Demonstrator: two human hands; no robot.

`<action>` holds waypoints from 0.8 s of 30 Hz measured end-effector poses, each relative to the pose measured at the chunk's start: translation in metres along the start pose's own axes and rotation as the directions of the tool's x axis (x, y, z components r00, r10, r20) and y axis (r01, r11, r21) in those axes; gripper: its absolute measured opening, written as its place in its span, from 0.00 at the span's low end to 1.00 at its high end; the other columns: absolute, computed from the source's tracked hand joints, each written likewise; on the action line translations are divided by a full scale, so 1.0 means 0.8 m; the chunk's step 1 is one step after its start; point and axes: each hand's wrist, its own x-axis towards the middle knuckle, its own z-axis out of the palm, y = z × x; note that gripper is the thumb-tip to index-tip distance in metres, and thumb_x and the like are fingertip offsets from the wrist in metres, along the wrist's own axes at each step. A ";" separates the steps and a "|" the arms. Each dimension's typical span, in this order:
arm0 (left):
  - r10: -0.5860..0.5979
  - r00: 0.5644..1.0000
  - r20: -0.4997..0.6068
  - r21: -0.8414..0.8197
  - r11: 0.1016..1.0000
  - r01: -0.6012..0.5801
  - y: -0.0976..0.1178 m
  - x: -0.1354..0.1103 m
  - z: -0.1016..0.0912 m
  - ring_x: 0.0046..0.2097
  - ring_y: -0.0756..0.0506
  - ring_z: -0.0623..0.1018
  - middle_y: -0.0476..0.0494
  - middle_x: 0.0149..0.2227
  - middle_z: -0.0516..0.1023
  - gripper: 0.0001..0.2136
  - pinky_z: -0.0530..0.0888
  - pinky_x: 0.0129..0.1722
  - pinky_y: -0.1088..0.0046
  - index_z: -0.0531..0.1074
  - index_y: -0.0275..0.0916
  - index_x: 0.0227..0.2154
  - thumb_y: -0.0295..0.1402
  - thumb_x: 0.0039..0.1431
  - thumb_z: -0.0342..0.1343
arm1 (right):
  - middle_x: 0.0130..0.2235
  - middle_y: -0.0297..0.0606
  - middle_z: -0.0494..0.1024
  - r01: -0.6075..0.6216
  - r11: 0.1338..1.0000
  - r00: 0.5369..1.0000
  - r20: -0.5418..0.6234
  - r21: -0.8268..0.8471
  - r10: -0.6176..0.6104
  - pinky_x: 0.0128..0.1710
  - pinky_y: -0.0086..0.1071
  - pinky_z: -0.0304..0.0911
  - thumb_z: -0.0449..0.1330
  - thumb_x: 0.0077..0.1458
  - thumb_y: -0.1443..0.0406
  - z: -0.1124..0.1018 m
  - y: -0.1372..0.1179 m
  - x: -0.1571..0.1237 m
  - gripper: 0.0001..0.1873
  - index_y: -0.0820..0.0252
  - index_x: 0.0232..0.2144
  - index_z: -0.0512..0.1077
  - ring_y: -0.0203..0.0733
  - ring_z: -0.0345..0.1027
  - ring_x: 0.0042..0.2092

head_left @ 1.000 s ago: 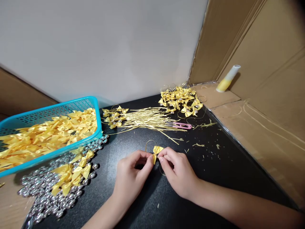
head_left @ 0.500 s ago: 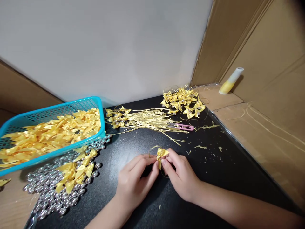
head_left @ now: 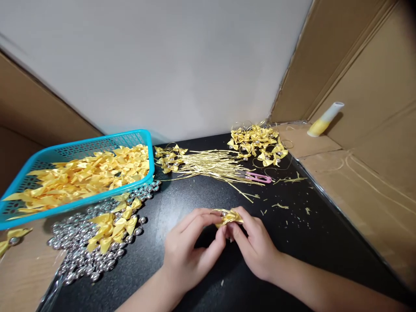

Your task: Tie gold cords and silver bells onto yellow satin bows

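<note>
A bow is held over the desk, pinched by both hands: the grip of the left hand is clamped on its left side, that of the right hand on its right. Beyond, gold cords are spread, with pink snips laid at their right end. Beaded bows are heaped farther back. At left, silver beads are strewn before a blue basket filled with yellow bows.
</note>
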 end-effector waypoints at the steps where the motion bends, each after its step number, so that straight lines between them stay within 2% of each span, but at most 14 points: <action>1: -0.010 1.000 0.000 0.000 1.000 0.010 0.001 0.001 0.000 0.35 0.49 0.79 0.44 0.33 0.80 0.09 0.77 0.36 0.76 0.73 0.37 0.34 0.19 0.52 0.59 | 0.28 0.32 0.70 0.001 1.000 1.000 -0.001 -0.004 -0.001 0.30 0.27 0.61 0.47 0.63 0.68 0.000 0.000 0.000 0.06 0.56 0.32 0.61 0.35 0.66 0.28; 10: -0.082 0.996 0.027 -0.002 0.997 0.082 0.004 0.003 -0.001 0.30 0.49 0.76 0.46 0.28 0.76 0.05 0.75 0.30 0.76 0.73 0.37 0.31 0.21 0.54 0.57 | 0.27 0.32 0.70 0.004 1.000 1.000 -0.001 0.008 -0.004 0.31 0.26 0.61 0.48 0.63 0.67 0.000 -0.002 -0.001 0.07 0.56 0.32 0.62 0.35 0.65 0.28; 17: -0.175 0.982 0.066 -0.072 0.981 0.179 0.005 0.007 -0.001 0.27 0.51 0.75 0.47 0.26 0.76 0.04 0.73 0.28 0.77 0.74 0.37 0.29 0.23 0.54 0.57 | 0.27 0.30 0.68 0.023 1.000 1.000 -0.010 -0.020 -0.023 0.30 0.26 0.59 0.48 0.63 0.69 -0.001 -0.002 0.001 0.09 0.56 0.30 0.61 0.33 0.63 0.27; 24: -0.172 0.984 0.049 -0.077 0.981 0.176 0.006 0.010 -0.002 0.26 0.51 0.76 0.48 0.26 0.77 0.05 0.73 0.27 0.77 0.75 0.37 0.28 0.22 0.54 0.57 | 0.26 0.31 0.69 0.008 0.999 1.000 -0.012 -0.039 -0.009 0.29 0.27 0.59 0.48 0.63 0.68 0.000 0.001 0.001 0.08 0.57 0.30 0.61 0.34 0.63 0.27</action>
